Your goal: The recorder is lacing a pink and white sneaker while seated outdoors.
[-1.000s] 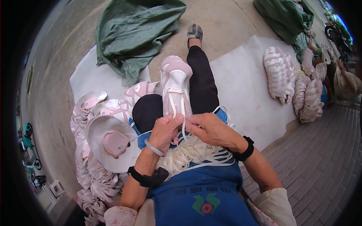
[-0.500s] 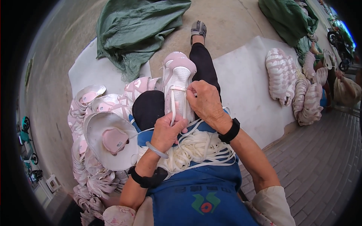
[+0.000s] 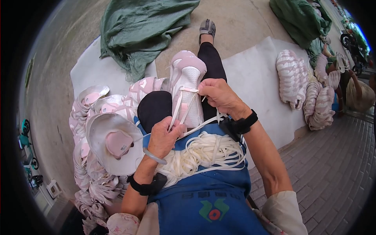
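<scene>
A white mesh shoe upper with a pink toe lies over my lap between my thighs, toe pointing away, partly covering another upper. A flat white shoelace runs across it through a loop near the toe. My left hand pinches the lace close to the near end of the upper. On the upper's right edge, my right hand is closed, thumb and forefinger gripping the lace where it comes out at the side. Just nearer than both hands, a heap of loose white laces rests on my blue apron.
Pink and white shoe uppers are piled at my left. More bundled uppers lie on a white sheet at the right. Green sacks lie ahead and at the far right, where another person's arm shows.
My right hand has shifted slightly right and pulled a bit of lace out at the upper's side. My left hand has moved a little left and nearer, still pinching the lace.
</scene>
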